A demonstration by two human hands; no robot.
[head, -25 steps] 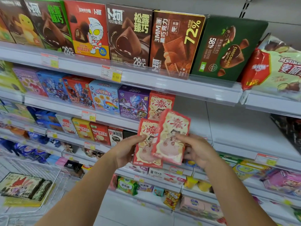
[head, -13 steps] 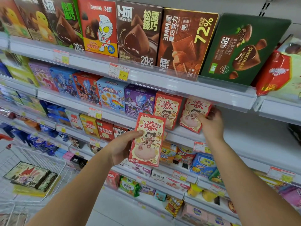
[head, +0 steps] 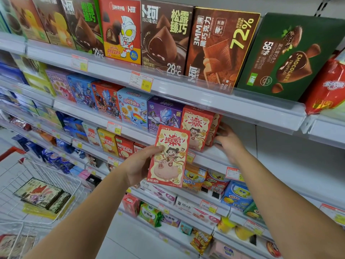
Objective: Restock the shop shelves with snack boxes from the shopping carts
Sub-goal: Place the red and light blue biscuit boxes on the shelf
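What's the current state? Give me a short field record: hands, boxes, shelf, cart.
left hand: grips held red box, upright, in front of shelf
right hand: fingers against shelved red boxes, on the shelf
shelved red boxes: upright, right of purple box
shelf: second from top in view, price tags on rail
cart: lower left, flat cartoon box inside

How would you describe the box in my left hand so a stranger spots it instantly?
Find the shelf under the big chocolate boxes. Just in front of it, the left hand grips a red cartoon-pig box. Unlike its shelved twins, it hangs in mid-air.
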